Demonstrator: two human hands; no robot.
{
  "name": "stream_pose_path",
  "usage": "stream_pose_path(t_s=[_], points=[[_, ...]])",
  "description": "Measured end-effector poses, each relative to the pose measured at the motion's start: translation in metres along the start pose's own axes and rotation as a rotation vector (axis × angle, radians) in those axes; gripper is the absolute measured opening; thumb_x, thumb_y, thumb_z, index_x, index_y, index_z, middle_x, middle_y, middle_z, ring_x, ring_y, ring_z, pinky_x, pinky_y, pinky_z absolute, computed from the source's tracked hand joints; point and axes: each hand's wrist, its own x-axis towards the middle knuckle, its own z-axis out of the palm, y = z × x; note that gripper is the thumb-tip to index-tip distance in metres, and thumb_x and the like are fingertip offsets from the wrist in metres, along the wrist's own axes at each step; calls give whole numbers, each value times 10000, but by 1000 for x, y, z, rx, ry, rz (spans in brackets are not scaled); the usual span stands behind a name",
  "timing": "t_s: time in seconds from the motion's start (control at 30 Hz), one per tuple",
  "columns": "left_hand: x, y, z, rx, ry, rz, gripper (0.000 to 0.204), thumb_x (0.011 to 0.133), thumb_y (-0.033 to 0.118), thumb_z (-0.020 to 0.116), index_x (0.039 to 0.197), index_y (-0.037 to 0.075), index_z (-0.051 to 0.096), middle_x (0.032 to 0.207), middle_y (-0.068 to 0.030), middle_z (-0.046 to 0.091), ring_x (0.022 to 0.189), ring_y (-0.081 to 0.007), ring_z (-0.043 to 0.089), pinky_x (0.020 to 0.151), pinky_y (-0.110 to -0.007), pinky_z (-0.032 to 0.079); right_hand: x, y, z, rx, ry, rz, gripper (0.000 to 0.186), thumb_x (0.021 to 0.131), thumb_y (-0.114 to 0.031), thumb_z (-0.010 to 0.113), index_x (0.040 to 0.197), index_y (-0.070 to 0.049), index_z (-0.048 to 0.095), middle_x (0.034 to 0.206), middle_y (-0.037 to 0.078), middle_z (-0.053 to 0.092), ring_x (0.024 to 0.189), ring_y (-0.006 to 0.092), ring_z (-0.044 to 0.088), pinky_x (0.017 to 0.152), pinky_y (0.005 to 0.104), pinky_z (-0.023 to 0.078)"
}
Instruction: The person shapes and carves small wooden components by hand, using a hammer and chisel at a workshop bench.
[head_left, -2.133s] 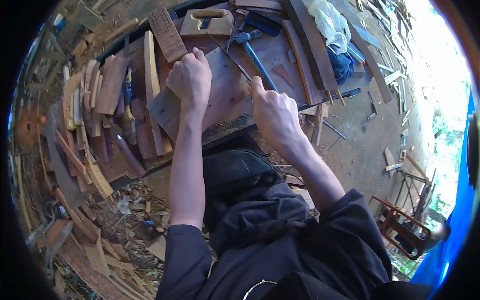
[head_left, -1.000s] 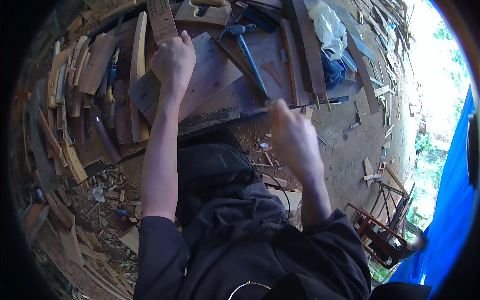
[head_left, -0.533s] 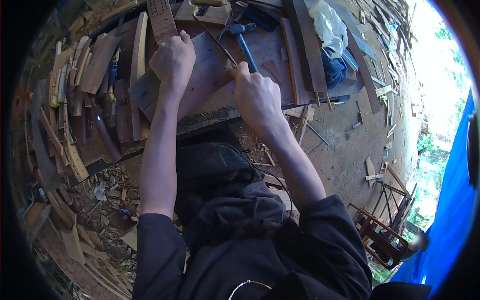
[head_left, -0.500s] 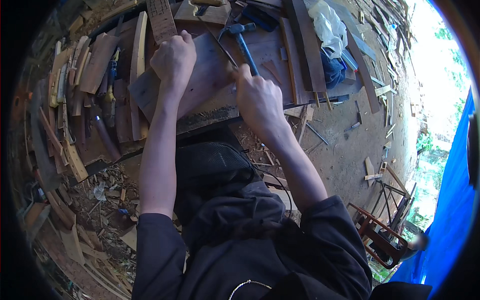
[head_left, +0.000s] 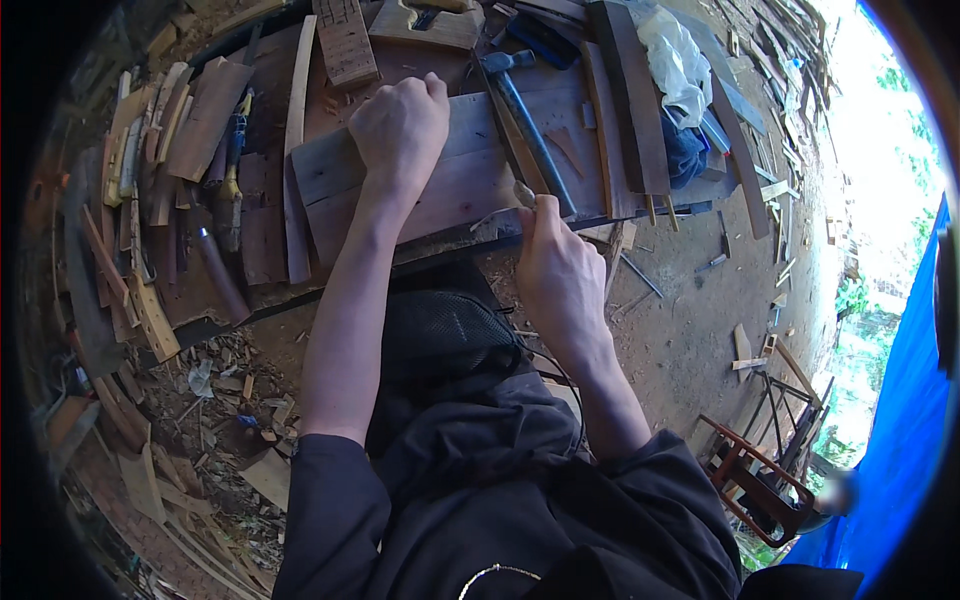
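A wide wooden board (head_left: 470,180) lies across the workbench in front of me. My left hand (head_left: 400,130) bears down on it near its far edge, the fingers curled and mostly hidden beneath the knuckles. My right hand (head_left: 563,262) is closed round the handle of a long, thin-bladed tool that looks like a handsaw (head_left: 513,140). Its blade points away from me over the board's right part. Just right of the blade, a hammer (head_left: 530,125) with a blue handle lies with its head at the far end.
Wood strips (head_left: 210,120) and hand tools crowd the bench's left side. A carved wooden block (head_left: 428,28) and a rectangular block (head_left: 345,45) stand at the back. Dark planks (head_left: 632,100) and a white plastic bag (head_left: 675,65) are at right. Scraps litter the floor; a blue tarp (head_left: 895,400) hangs far right.
The board has turned to lie straighter across the bench. My left hand has shifted right in the picture; my right hand has come nearer and to the right with the blade.
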Motion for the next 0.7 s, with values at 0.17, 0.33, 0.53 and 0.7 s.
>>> stream_pose_path(t_s=[0.17, 0.33, 0.53, 0.7], points=[[3, -20, -13, 35, 42, -125, 519, 1075, 453, 492, 969, 68, 824, 951, -245, 781, 975, -457, 756, 888, -548, 593, 16, 1, 18, 19, 41, -120, 213, 1108, -174, 522, 1018, 16, 552, 796, 203, 720, 626, 383, 727, 529, 470, 556], [6, -15, -8, 42, 36, -88, 598, 1110, 498, 402, 1039, 72, 815, 1014, -257, 777, 1040, -469, 741, 947, -566, 570, 24, 2, 24, -13, 70, -176, 233, 1112, -183, 522, 1000, 14, 574, 706, 163, 708, 579, 357, 718, 514, 439, 561], [15, 6, -2, 69, -28, -54, 676, 1135, 463, 321, 1038, -9, 795, 1055, -288, 766, 1085, -475, 730, 985, -571, 557, 25, -1, 13, -65, 5, -137, 232, 1104, -191, 539, 1003, 15, 578, 662, 155, 694, 580, 358, 719, 511, 452, 557], [15, -5, 3, 83, 158, -2, 628, 1126, 375, 398, 830, -3, 802, 831, -246, 771, 881, -414, 784, 833, -518, 620, -43, 7, -42, -82, -134, -71, 221, 1099, -208, 558, 1057, 7, 590, 640, 164, 679, 564, 359, 713, 503, 468, 554]])
